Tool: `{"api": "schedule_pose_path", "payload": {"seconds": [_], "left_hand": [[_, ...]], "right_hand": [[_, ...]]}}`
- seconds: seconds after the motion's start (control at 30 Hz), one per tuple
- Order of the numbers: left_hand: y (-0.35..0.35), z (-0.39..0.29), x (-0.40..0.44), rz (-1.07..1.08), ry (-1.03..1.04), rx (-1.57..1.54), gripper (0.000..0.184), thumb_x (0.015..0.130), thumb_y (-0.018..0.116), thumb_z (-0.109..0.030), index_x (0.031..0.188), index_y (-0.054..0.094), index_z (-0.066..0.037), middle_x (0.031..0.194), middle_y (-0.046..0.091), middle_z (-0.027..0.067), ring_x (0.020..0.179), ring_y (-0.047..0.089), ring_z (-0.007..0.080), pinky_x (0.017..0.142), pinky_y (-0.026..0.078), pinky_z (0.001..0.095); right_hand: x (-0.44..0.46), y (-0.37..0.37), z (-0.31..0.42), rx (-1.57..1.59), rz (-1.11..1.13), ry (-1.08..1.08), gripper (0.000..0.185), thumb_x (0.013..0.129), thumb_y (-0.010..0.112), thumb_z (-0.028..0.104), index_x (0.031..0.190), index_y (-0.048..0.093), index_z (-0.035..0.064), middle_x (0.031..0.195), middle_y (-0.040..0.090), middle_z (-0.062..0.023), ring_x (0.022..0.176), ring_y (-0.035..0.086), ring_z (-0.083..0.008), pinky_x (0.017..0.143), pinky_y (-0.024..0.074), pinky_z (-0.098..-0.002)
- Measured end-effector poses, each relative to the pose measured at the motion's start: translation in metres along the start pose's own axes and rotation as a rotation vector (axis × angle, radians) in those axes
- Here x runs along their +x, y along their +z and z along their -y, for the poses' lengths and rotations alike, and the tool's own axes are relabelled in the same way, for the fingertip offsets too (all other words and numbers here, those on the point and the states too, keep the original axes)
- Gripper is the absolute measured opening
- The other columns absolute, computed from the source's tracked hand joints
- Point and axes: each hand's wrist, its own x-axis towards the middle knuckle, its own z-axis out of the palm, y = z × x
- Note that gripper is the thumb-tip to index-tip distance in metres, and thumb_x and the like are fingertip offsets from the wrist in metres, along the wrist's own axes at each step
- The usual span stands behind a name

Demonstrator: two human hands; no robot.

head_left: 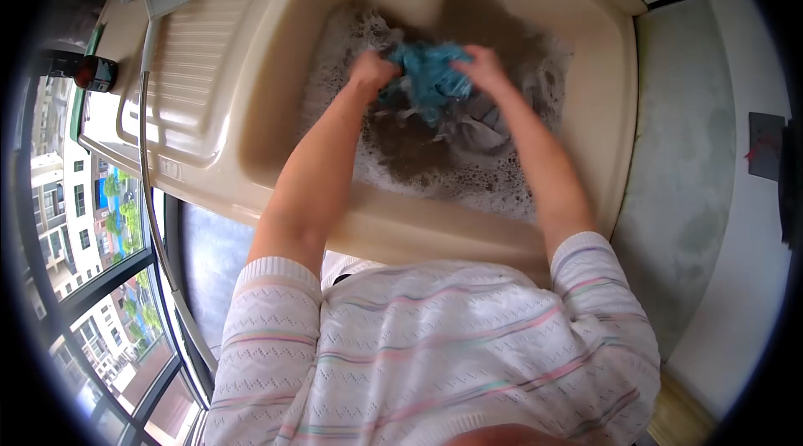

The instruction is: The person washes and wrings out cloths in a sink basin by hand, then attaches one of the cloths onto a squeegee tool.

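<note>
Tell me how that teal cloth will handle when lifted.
The teal cloth will probably sag limply: it bunches in loose folds between the left hand and right hand. Wet from the murky water, it is likely heavy for its size. The suds suggest it may be slippery.

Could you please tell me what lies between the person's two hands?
In the head view, a bunched blue cloth spans the stretch between the left hand and the right hand, above murky, sudsy water.

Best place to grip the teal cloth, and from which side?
Probably the bunched folds at its left and right ends, from above: the teal cloth is crumpled with its top exposed, and the left hand and right hand hold those ends.
</note>
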Motion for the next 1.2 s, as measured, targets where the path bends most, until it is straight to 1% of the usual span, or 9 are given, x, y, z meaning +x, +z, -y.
{"api": "schedule_pose_path", "payload": {"seconds": [0.13,0.33,0.47,0.57,0.6,0.63,1.0,1.07,1.2], "left_hand": [[-0.001,-0.009,0.0,0.09,-0.251,-0.572,0.042,0.079,0.058,-0.035,0.113,0.051,-0.012,0.116,0.05,0.0097,0.099,0.051,0.0306,0.071,0.042,0.0588],[0.0,-0.009,0.005,0.428,-0.281,-1.147,0.056,0.082,0.04,-0.056,0.112,0.049,-0.01,0.113,0.052,0.0106,0.1,0.05,0.0261,0.085,0.04,0.0452],[-0.004,0.018,-0.019,0.302,0.537,-0.974,0.034,0.08,0.052,-0.037,0.095,0.053,-0.007,0.098,0.054,0.0097,0.096,0.05,0.0186,0.083,0.041,0.0331],[0.036,0.051,0.066,0.818,0.376,-1.683,0.026,0.08,0.052,-0.029,0.087,0.054,-0.005,0.088,0.056,0.0094,0.084,0.053,0.0185,0.075,0.045,0.0331],[0.012,-0.023,0.004,0.085,-0.256,-1.267,0.016,0.081,0.05,-0.02,0.078,0.053,-0.005,0.076,0.056,0.0075,0.069,0.054,0.0198,0.065,0.046,0.0324],[0.014,-0.031,-0.001,0.006,-0.217,-1.083,0.017,0.076,0.054,-0.015,0.083,0.056,0.001,0.076,0.055,0.0089,0.072,0.054,0.022,0.062,0.045,0.0356],[0.019,0.012,0.014,-0.143,0.116,-0.122,0.052,0.069,0.066,-0.012,0.116,0.047,-0.002,0.107,0.055,0.0161,0.097,0.052,0.0254,0.076,0.044,0.0377],[-0.001,-0.003,-0.004,-0.015,0.017,-0.164,0.054,0.07,0.065,-0.011,0.119,0.045,-0.003,0.109,0.053,0.0168,0.098,0.051,0.026,0.077,0.044,0.0405],[-0.018,-0.007,-0.008,0.001,-0.193,-0.514,0.049,0.078,0.059,-0.018,0.122,0.041,-0.007,0.115,0.049,0.0127,0.1,0.049,0.029,0.075,0.044,0.0513]], "right_hand": [[0.008,-0.029,-0.007,0.484,-0.094,0.12,0.059,0.066,0.071,0.035,0.112,0.053,0.0021,0.114,0.055,-0.0133,0.099,0.056,-0.024,0.08,0.0456,-0.0331],[-0.03,0.053,0.136,0.204,-0.152,-0.243,0.038,0.066,0.066,0.04,0.082,0.062,0.0058,0.079,0.061,-0.0158,0.076,0.059,-0.0331,0.071,0.0453,-0.0385],[-0.074,0.052,0.196,0.195,-0.383,-0.522,0.024,0.07,0.064,0.03,0.074,0.06,0.0073,0.07,0.058,-0.0142,0.066,0.058,-0.0299,0.059,0.0454,-0.0346],[-0.027,0.062,0.164,0.025,-0.46,-0.37,0.019,0.073,0.059,0.029,0.077,0.063,0.011,0.073,0.059,-0.0146,0.068,0.058,-0.032,0.059,0.0455,-0.0382],[-0.004,0.05,0.146,0.072,-0.424,-0.131,0.025,0.075,0.055,0.034,0.079,0.063,0.0105,0.078,0.061,-0.0144,0.071,0.058,-0.0328,0.061,0.0458,-0.0381],[0.016,0.043,0.121,0.001,-0.422,-0.085,0.032,0.076,0.051,0.038,0.079,0.062,0.0078,0.078,0.06,-0.0152,0.072,0.058,-0.0335,0.061,0.045,-0.039],[0.006,0.041,0.026,0.065,-0.256,-0.002,0.049,0.072,0.062,0.043,0.099,0.058,0.0015,0.099,0.059,-0.0191,0.095,0.056,-0.0307,0.08,0.0439,-0.037],[-0.004,0.043,0.044,-0.165,0.09,-0.193,0.042,0.073,0.061,0.039,0.093,0.06,0.0014,0.1,0.059,-0.0176,0.093,0.057,-0.0302,0.077,0.0448,-0.0365],[0.009,-0.013,0.019,0.335,-0.13,0.252,0.033,0.075,0.063,0.032,0.089,0.062,0.0025,0.091,0.063,-0.0131,0.081,0.06,-0.0244,0.071,0.0465,-0.0348]]}}
